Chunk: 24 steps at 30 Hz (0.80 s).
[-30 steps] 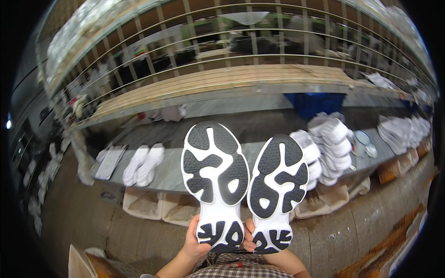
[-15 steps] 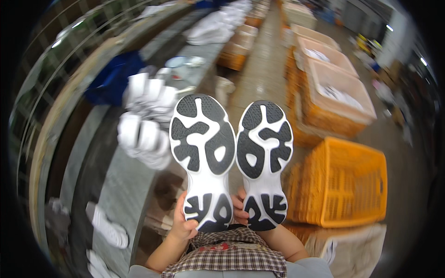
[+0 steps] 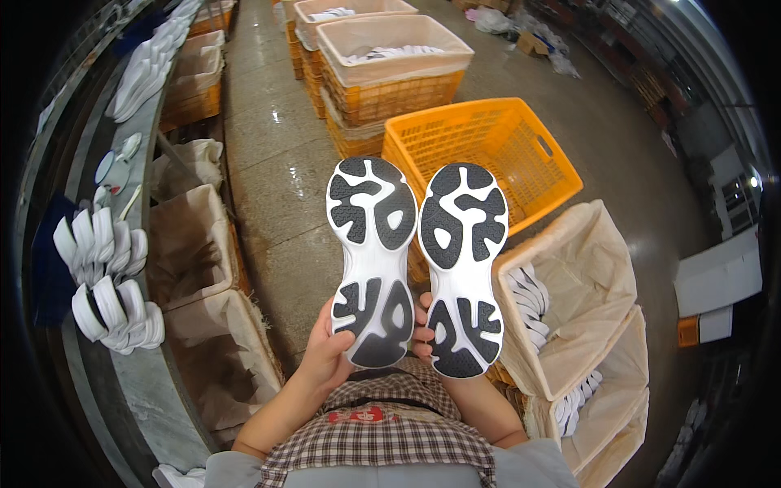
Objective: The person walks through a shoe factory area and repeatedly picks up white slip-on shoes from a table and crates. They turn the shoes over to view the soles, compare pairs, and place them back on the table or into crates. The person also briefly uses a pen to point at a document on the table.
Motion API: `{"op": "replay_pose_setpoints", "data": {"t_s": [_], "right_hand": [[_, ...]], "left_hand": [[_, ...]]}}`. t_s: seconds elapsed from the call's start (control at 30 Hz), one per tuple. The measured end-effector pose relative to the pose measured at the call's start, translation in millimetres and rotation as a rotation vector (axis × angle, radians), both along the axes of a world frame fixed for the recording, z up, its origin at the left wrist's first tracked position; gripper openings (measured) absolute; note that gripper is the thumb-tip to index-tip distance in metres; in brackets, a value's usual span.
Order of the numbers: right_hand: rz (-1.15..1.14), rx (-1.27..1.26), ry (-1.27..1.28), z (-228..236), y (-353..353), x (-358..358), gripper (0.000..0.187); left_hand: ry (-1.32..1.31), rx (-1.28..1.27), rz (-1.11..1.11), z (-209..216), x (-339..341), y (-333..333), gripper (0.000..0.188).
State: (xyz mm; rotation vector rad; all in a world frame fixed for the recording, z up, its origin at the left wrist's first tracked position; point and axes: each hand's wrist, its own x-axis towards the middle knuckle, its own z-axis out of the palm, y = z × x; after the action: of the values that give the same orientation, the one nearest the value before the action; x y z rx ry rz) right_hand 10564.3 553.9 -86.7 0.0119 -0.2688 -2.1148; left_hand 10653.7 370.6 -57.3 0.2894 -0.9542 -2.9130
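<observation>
- Left sole, black and white: tread facing viewer, heel end pinched by left hand, thumb over edge.
- Right sole, matching: alongside, gripped by right hand, fingers curled round inner edge; palm hidden, probably behind.
- Orange crate: beyond soles.
- Lined bin: right, holding white pieces.
- Grey bench: left, bearing stacked white soles.

Left fingers and right fingers curl in a grip, near each other, forearms angled inward.
</observation>
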Motion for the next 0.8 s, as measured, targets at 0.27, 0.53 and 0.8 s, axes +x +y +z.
{"op": "replay_pose_setpoints", "data": {"t_s": [0.27,0.53,0.8], "right_hand": [[-0.156,0.018,-0.076,0,86,-20,0.05],[-0.248,-0.021,-0.002,-10,148,-36,0.052],[-0.234,-0.135,-0.018,-23,165,-46,0.057]], "left_hand": [[-0.019,0.112,-0.186,3,-51,73,0.074],[-0.036,0.248,-0.349,-21,-89,124,0.071],[-0.092,0.149,-0.308,-19,-99,142,0.078]]}}
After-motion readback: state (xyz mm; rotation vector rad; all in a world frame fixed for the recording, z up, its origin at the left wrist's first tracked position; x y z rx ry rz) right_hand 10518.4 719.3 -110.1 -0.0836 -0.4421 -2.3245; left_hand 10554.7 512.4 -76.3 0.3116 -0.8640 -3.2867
